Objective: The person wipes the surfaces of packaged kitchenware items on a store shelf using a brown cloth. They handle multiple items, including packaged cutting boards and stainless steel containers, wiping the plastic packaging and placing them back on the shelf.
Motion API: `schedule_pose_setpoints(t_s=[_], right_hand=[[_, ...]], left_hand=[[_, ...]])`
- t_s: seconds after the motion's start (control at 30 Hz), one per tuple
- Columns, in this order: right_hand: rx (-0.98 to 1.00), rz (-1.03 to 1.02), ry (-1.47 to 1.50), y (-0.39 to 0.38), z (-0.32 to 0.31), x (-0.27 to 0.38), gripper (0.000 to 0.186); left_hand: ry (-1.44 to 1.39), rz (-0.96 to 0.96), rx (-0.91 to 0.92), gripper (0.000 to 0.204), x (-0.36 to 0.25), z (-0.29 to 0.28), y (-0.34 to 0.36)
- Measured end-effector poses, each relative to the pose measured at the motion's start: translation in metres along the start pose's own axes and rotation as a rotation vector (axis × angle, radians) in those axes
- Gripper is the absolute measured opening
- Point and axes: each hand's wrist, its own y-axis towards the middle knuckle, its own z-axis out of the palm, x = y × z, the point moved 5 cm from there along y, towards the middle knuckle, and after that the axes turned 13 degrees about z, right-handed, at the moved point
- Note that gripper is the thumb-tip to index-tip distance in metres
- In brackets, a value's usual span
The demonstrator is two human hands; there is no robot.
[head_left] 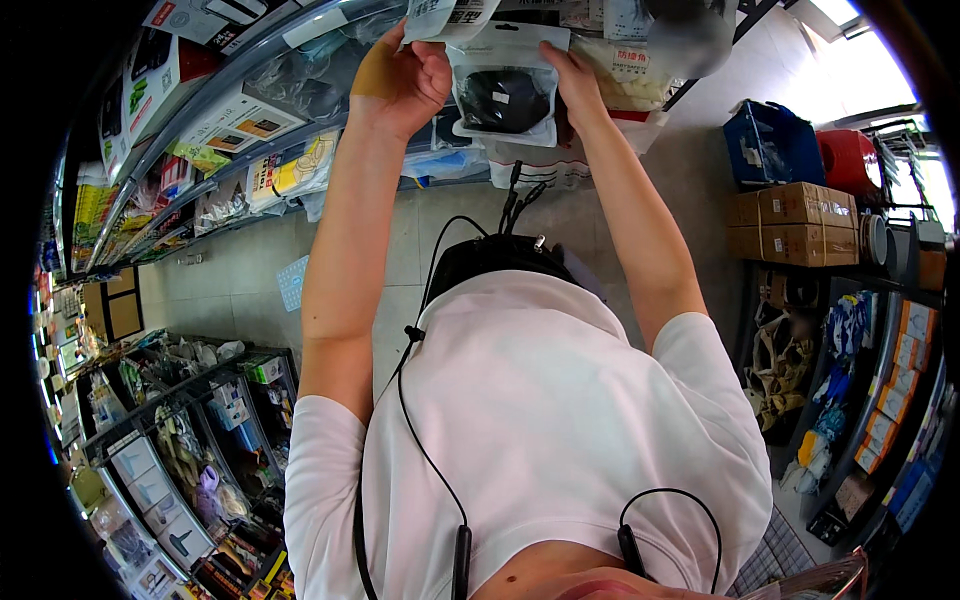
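At the shelf's front edge, my right hand (pixel 574 82) grips the right side of a clear-fronted zip pouch (pixel 500 58) with a hanging hole at its top. Inside the pouch lies a black, rounded item (pixel 508 100) with a small white label; its kind cannot be made out. My left hand (pixel 408 82), fingers curled, holds the lower left corner of a white printed packet (pixel 450 16) just above the pouch. The upper part of that packet runs out of view.
A shelf to the left carries boxed goods (pixel 240 122) and bagged items. Right of my right hand is a bag of cream-coloured pieces (pixel 630 85). Brown cartons (pixel 795 225) and a blue bin (pixel 770 145) stand farther right. Shelving (pixel 170 490) lies behind me at left.
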Motion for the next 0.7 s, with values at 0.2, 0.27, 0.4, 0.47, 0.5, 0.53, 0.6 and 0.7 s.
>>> schedule_pose_setpoints(t_s=[0.2, 0.27, 0.4, 0.47, 0.5, 0.53, 0.6, 0.7], right_hand=[[-0.041, -0.03, 0.063, -0.003, 0.01, 0.012, 0.04], [-0.038, -0.06, 0.077, -0.001, 0.009, 0.014, 0.039], [-0.007, -0.09, 0.054, 0.004, 0.009, 0.019, 0.038], [0.004, -0.107, 0.067, 0.013, 0.008, 0.016, 0.038], [-0.009, -0.094, 0.071, 0.012, 0.009, 0.018, 0.038], [-0.023, -0.081, 0.076, 0.012, 0.009, 0.02, 0.038], [-0.045, -0.062, 0.068, 0.012, 0.009, 0.021, 0.039], [-0.09, -0.044, 0.008, 0.021, 0.007, 0.018, 0.04]], left_hand=[[-0.035, -0.017, 0.027, 0.023, -0.001, 0.003, -0.001], [-0.034, -0.012, 0.016, 0.022, 0.0, 0.004, -0.001], [-0.012, 0.009, -0.001, 0.021, -0.001, 0.003, -0.002], [-0.008, 0.011, 0.002, 0.021, 0.0, 0.002, -0.001], [-0.008, 0.012, 0.003, 0.022, -0.001, 0.001, 0.0], [-0.008, 0.012, 0.004, 0.022, -0.001, 0.0, 0.0], [-0.003, 0.009, 0.011, 0.023, -0.002, 0.0, 0.001], [-0.003, 0.006, 0.024, 0.024, -0.002, 0.0, 0.001]])
